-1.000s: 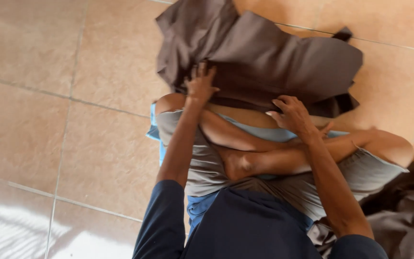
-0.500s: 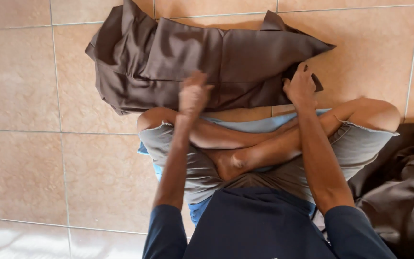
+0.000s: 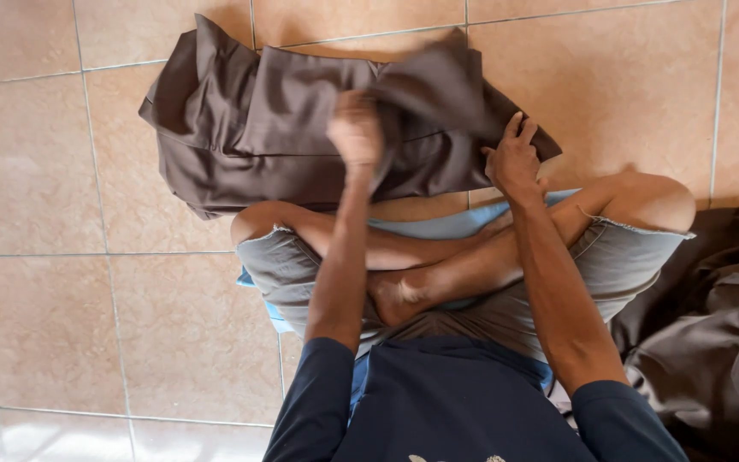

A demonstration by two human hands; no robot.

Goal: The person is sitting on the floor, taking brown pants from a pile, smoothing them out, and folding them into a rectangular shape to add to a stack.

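Since half a second ago I have lifted the right part of the brown garment (image 3: 284, 128) and swung it leftward, so a flap now hangs from my left hand (image 3: 357, 133), which is blurred but closed in a fist around the cloth. My right hand (image 3: 515, 162) lies flat, fingers spread, pressing the garment's right edge to the floor. The garment lies on the tan tiled floor (image 3: 62, 325) just beyond my crossed legs (image 3: 438, 265). I sit on a light blue cloth (image 3: 438, 227). A heap of more brown cloth (image 3: 712, 334) lies to my right.
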